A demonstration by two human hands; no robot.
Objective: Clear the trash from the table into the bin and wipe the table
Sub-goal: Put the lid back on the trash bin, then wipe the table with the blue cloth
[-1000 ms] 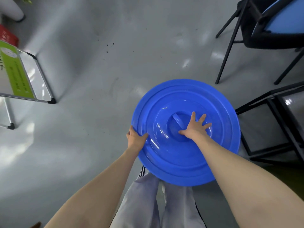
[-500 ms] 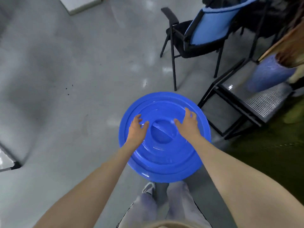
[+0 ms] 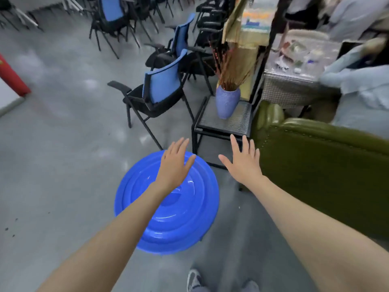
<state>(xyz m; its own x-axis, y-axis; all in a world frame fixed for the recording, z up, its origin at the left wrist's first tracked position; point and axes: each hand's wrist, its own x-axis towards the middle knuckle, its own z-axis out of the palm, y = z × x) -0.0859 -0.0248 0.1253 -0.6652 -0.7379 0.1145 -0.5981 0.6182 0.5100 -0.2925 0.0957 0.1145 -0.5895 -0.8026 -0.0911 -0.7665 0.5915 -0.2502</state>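
Blue bin lid (image 3: 168,211) sat on bin, low under left hand (image 3: 173,165). Left hand was flat, fingers spread, held nothing. Right hand (image 3: 242,163) was flat too, fingers spread, empty, off lid's right side. Blue chair (image 3: 160,85) stood past left hand. Blue vase (image 3: 227,102) past right hand. Green couch (image 3: 320,161) right of right hand.

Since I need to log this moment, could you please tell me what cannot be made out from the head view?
- Bin body and contents: hidden under the blue lid.
- Lid handle: covered by the left forearm.
- Items on the table: motion-blurred, unidentifiable.
- Whether the open left hand touches the lid: cannot tell.
- Right hand: open, empty.
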